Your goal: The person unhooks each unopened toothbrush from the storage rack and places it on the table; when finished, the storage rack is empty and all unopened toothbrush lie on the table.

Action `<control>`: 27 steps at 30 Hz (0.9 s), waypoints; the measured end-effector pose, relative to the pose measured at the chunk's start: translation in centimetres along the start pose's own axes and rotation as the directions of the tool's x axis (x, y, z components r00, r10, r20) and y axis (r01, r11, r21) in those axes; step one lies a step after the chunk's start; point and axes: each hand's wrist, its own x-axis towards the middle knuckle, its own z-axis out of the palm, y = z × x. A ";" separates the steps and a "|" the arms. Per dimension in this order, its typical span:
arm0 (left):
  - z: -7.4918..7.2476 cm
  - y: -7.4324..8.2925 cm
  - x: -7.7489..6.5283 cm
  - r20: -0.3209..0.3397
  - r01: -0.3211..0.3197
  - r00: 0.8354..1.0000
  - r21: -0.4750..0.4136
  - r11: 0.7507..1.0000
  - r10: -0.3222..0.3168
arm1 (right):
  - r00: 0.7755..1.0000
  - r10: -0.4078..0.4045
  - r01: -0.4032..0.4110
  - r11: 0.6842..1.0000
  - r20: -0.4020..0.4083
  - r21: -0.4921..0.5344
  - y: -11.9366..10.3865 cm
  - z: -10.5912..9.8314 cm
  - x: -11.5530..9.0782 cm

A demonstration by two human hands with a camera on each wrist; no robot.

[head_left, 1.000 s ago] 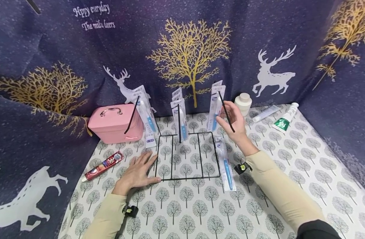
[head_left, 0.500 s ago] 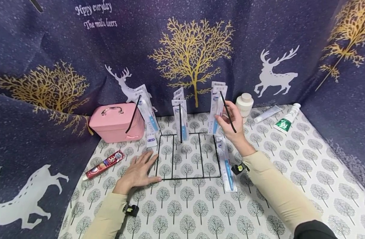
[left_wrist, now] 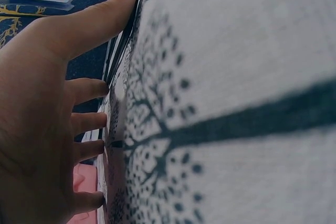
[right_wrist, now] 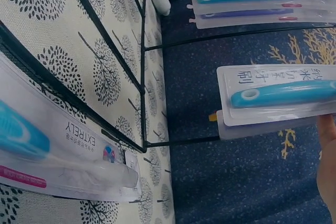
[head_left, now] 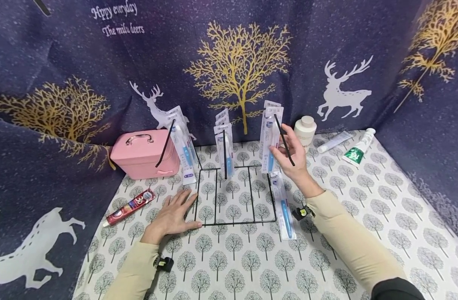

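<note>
My right hand (head_left: 295, 157) pinches the right edge of a packaged toothbrush (head_left: 269, 156) with blue handle, hanging on the right hook of a black wire rack (head_left: 236, 224). Another pack shows just behind it. In the right wrist view a finger (right_wrist: 326, 129) meets the edge of that hanging pack (right_wrist: 283, 95). My left hand (head_left: 171, 216) lies with spread fingers on the cloth, thumb at the rack base's front left corner. Several more packaged toothbrushes hang on the middle hook (head_left: 224, 143) and left hook. A loose packaged toothbrush (head_left: 284, 208) lies along the base's right side.
A pink case (head_left: 146, 154) and a red toothpaste tube (head_left: 129, 207) are on the left. A small white tube (head_left: 188, 177) lies behind the base's left corner. Back right hold a white bottle (head_left: 305, 130), a pale tube (head_left: 334, 141) and a green-white tube (head_left: 359, 147).
The front pack on the right hook has come forward and slightly down along the hook with my right hand, widening its gap from the pack behind. My left hand stays in place.
</note>
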 end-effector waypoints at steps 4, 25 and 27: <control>-0.2 0.1 -0.1 -0.001 -0.001 1.000 -0.013 1.000 0.001 | 1.000 0.010 -0.010 0.999 0.015 -0.041 -0.3 -0.1 0.0; -0.2 0.1 -0.1 -0.004 0.001 1.000 -0.025 1.000 -0.001 | 0.990 -0.100 0.106 0.992 0.099 -0.064 -2.5 -1.2 -2.0; -0.2 0.1 -0.1 -0.005 -0.001 1.000 -0.017 1.000 0.001 | 0.989 -0.103 0.109 0.992 0.105 -0.057 -2.3 -1.5 -2.3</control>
